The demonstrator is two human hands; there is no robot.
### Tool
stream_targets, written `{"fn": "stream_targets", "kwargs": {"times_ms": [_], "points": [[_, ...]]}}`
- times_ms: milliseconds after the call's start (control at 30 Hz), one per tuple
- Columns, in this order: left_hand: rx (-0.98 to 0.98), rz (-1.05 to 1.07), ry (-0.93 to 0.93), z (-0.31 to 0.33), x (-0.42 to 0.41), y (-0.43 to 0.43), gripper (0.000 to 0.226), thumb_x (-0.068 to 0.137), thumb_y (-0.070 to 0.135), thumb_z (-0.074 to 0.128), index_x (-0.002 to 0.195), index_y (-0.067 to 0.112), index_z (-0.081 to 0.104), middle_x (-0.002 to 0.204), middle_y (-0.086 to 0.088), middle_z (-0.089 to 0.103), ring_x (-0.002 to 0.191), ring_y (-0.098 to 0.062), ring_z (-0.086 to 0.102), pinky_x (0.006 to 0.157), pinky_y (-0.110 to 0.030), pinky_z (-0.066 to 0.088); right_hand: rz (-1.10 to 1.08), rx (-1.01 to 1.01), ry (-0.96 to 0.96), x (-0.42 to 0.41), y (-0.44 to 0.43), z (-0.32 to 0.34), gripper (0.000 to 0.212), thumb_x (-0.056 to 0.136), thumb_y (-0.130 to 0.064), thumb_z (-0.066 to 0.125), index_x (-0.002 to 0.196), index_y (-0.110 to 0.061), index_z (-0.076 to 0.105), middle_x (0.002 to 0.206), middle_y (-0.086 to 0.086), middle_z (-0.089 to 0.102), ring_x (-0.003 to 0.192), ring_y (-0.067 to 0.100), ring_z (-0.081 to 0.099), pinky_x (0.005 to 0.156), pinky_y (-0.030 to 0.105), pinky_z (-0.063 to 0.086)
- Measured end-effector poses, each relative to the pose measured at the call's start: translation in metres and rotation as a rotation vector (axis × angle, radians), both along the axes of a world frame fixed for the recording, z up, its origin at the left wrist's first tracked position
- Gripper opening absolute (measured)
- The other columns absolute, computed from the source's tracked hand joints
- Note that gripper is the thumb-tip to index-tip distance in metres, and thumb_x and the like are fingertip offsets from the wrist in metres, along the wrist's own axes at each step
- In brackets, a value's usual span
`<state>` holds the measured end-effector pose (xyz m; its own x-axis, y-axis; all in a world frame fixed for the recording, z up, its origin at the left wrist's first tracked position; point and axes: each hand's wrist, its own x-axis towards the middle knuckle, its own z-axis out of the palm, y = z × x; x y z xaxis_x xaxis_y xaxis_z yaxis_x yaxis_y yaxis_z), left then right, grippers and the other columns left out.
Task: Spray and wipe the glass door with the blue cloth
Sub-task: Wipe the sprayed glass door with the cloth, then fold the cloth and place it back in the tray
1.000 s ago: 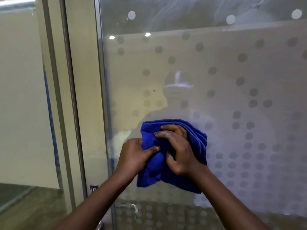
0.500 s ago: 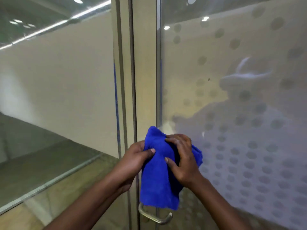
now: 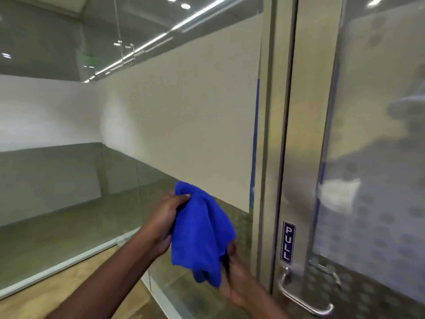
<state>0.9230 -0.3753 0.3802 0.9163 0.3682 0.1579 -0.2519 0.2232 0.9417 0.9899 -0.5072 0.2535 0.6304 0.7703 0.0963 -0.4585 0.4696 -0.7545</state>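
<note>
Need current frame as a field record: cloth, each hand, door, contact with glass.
cloth: blue cloth, bunched, hanging loose
left hand: left hand pinches the cloth's top edge
right hand: right hand grips the cloth's lower part
door: glass door to the right, PULL sign above the metal handle
contact: cloth off the door glass
spray bottle: not in view
</note>
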Motion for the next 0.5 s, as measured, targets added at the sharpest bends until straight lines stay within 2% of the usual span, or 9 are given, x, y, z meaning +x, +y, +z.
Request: {"fn": "stream_targets", "kwargs": {"times_ms": [67, 167, 233, 300, 400, 500], "points": [[-0.029, 0.055, -0.011, -0.001, -0.011, 0.032, 0.021, 0.095, 0.009, 0.052, 0.079, 0.014, 0.065, 0.067, -0.006, 0.068, 0.058, -0.016, 0.066, 0.050, -0.024, 0.054, -0.002, 0.086, 0.005, -0.012, 0.031, 0.007, 0.097, 0.036, -0.048, 0.095, 0.115, 0.002, 0.069, 0.105, 0.022, 0.072, 0.081, 0.033, 0.073, 0.062, 0.038, 0.058], [-0.024, 0.132, -0.007, -0.001, -0.029, 0.083, 0.014, 0.094, 0.011, 0.052, 0.084, 0.013, 0.061, 0.066, -0.006, 0.067, 0.058, -0.015, 0.065, 0.049, -0.025, 0.052, -0.098, 0.022, -0.017, -0.025, 0.075, 0.015, 0.093, 0.049, -0.035, 0.095, 0.126, 0.002, 0.058, 0.119, 0.023, 0.068, 0.102, 0.036, 0.069, 0.078, 0.043, 0.058], [-0.020, 0.181, 0.020, -0.004, -0.044, 0.117, 0.013, 0.092, 0.012, 0.053, 0.082, 0.014, 0.060, 0.065, -0.006, 0.064, 0.057, -0.017, 0.062, 0.050, -0.026, 0.049, -0.165, -0.025, -0.063, -0.033, 0.103, 0.020, 0.075, 0.061, -0.028, 0.087, 0.126, -0.001, 0.060, 0.123, 0.024, 0.066, 0.113, 0.040, 0.063, 0.092, 0.052, 0.053], [0.001, 0.236, 0.058, -0.007, -0.062, 0.150, 0.016, 0.090, 0.015, 0.055, 0.076, 0.015, 0.062, 0.064, -0.006, 0.063, 0.057, -0.018, 0.060, 0.053, -0.028, 0.046, -0.188, -0.038, -0.089, -0.038, 0.129, 0.025, 0.055, 0.071, -0.024, 0.080, 0.119, -0.002, 0.065, 0.121, 0.025, 0.066, 0.113, 0.042, 0.062, 0.098, 0.059, 0.047], [0.054, 0.320, 0.103, -0.017, -0.091, 0.193, 0.020, 0.089, 0.017, 0.056, 0.072, 0.016, 0.066, 0.066, -0.007, 0.065, 0.058, -0.019, 0.061, 0.054, -0.028, 0.045, -0.201, -0.104, -0.123, -0.043, 0.168, 0.033, 0.043, 0.074, -0.017, 0.079, 0.112, -0.002, 0.068, 0.115, 0.026, 0.068, 0.109, 0.045, 0.063, 0.095, 0.062, 0.047], [0.135, 0.418, 0.127, -0.028, -0.123, 0.234, 0.024, 0.090, 0.017, 0.059, 0.070, 0.015, 0.071, 0.069, -0.007, 0.071, 0.062, -0.019, 0.066, 0.052, -0.028, 0.049, -0.200, -0.152, -0.178, -0.053, 0.211, 0.037, 0.023, 0.075, -0.014, 0.076, 0.098, -0.008, 0.075, 0.106, 0.022, 0.073, 0.097, 0.037, 0.071, 0.077, 0.049, 0.059]]}}
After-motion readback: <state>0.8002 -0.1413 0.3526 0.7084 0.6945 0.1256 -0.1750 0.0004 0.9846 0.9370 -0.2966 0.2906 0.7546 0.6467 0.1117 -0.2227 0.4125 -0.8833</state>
